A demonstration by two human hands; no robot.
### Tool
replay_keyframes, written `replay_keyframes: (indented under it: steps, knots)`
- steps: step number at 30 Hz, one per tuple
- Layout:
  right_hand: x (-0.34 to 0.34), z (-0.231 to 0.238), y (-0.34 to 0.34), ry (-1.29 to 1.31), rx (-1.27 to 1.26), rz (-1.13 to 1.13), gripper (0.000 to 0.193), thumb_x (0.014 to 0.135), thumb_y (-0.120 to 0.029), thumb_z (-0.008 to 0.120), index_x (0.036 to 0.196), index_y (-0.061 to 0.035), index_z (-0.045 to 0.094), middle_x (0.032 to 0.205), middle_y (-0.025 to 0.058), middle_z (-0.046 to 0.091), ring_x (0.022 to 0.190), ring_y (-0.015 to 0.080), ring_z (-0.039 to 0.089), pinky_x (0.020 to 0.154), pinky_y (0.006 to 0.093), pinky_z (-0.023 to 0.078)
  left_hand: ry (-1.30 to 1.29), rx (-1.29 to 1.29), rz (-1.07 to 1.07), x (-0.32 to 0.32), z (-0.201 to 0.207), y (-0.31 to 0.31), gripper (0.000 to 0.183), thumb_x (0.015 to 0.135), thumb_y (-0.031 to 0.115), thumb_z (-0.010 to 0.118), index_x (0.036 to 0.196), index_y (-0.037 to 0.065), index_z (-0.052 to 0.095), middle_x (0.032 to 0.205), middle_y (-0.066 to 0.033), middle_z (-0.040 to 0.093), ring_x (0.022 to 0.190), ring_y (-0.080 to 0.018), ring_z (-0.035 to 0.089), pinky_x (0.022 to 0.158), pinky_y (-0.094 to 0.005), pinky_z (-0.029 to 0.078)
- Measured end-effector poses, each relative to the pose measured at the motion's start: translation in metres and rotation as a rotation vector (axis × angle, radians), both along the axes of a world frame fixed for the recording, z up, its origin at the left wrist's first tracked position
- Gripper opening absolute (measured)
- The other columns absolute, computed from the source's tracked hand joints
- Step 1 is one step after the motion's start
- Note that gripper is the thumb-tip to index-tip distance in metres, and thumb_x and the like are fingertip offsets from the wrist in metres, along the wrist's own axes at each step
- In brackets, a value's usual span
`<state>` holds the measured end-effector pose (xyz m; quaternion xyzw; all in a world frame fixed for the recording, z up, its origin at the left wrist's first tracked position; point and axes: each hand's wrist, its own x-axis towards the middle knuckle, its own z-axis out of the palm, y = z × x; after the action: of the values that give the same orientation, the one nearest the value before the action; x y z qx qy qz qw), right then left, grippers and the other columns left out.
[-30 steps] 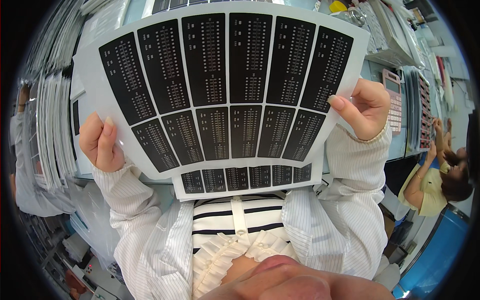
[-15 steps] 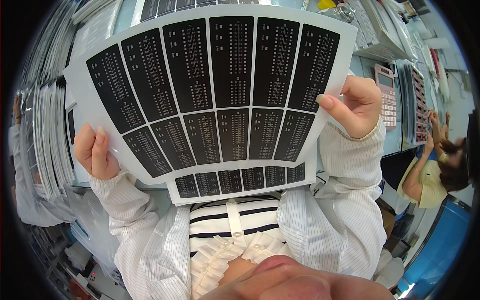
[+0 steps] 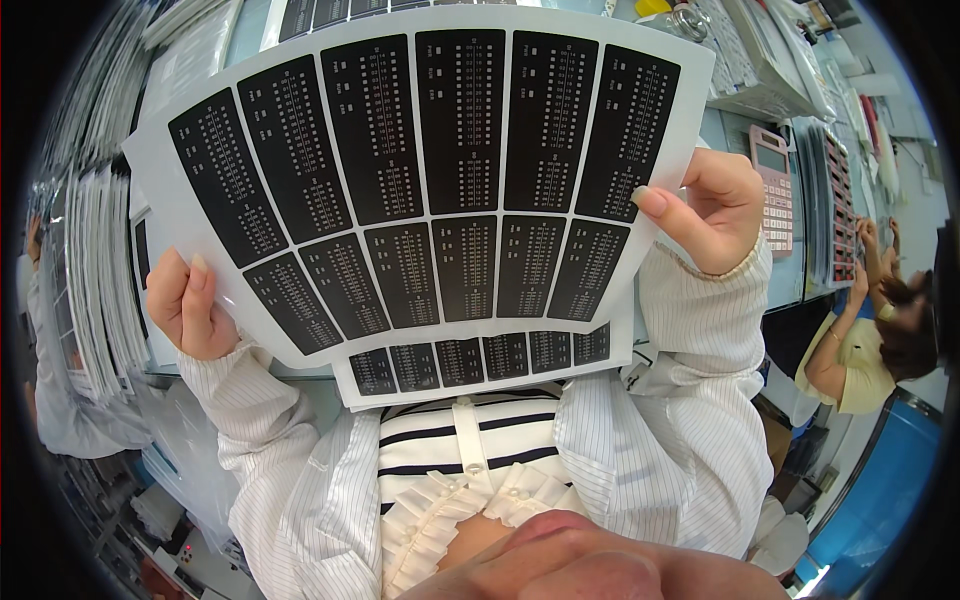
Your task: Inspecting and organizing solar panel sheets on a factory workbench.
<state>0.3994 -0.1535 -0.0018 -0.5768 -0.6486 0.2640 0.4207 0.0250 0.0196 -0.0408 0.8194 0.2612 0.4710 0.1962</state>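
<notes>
A large white sheet printed with rows of black label panels (image 3: 460,120) is held up before me, bowed slightly. My left hand (image 3: 192,305) pinches its left edge between thumb and fingers. On the right edge, my right hand (image 3: 705,210) grips the sheet with the thumb lying on its face and the fingers curled behind. Below its lower edge, another sheet of the same kind (image 3: 485,362) shows in part, close to my body. More black panels on a further sheet (image 3: 330,14) appear past the top edge.
A pink calculator (image 3: 773,190) lies right of my right hand, with a dark red rack (image 3: 832,215) beyond it. Stacks of sheets (image 3: 105,270) stand at the left. A glass jar (image 3: 690,20) is at the far right. A person in yellow (image 3: 850,360) works at the right.
The held sheet has risen and tilted very slightly toward me, with its upper part a little larger in view. Both hands keep their grip in nearly the same place.
</notes>
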Motion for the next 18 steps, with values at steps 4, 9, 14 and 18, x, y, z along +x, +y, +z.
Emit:
replay_keyframes:
  steps: [4, 9, 14, 18]
  knots:
    - [-0.004, -0.005, 0.003, 0.043, 0.094, -0.062, 0.016, 0.072, -0.012, 0.066, 0.063, 0.0001, 0.059, 0.057, 0.006, 0.06, 0.049, 0.0116, 0.056, 0.046, 0.0207, 0.041, -0.038, 0.006, 0.012, 0.007, 0.0, -0.002, 0.024, 0.077, 0.006, 0.046, 0.057, -0.003, 0.036, 0.05, -0.0023, 0.029, 0.045, -0.0104, 0.023, 0.044, -0.0277, 0.015]
    - [0.001, 0.002, -0.001, -0.043, -0.022, -0.002, 0.008, 0.073, -0.004, 0.061, 0.071, 0.0038, 0.06, 0.073, 0.0106, 0.065, 0.062, 0.0131, 0.059, 0.059, 0.0221, 0.044, 0.043, 0.004, 0.017, 0.001, -0.002, -0.001, 0.026, 0.079, 0.008, 0.045, 0.057, -0.002, 0.037, 0.05, -0.0023, 0.03, 0.046, -0.0106, 0.024, 0.044, -0.0277, 0.016]
    - [-0.004, -0.006, 0.004, 0.006, 0.123, -0.052, 0.016, 0.071, -0.01, 0.067, 0.062, -0.0002, 0.059, 0.054, 0.0051, 0.058, 0.046, 0.0108, 0.053, 0.044, 0.0207, 0.039, 0.035, -0.06, 0.054, 0.002, 0.0, -0.005, 0.026, 0.08, 0.009, 0.045, 0.058, -0.002, 0.037, 0.052, -0.0024, 0.032, 0.048, -0.0114, 0.026, 0.046, -0.0276, 0.018]
    - [-0.002, -0.005, 0.005, -0.015, 0.137, -0.042, 0.018, 0.07, -0.009, 0.067, 0.058, -0.0009, 0.057, 0.052, 0.0051, 0.057, 0.044, 0.0108, 0.052, 0.043, 0.0209, 0.037, 0.095, 0.076, 0.046, -0.008, -0.007, 0.002, 0.024, 0.08, 0.008, 0.045, 0.06, -0.002, 0.037, 0.054, -0.0024, 0.033, 0.051, -0.0127, 0.027, 0.048, -0.0274, 0.021]
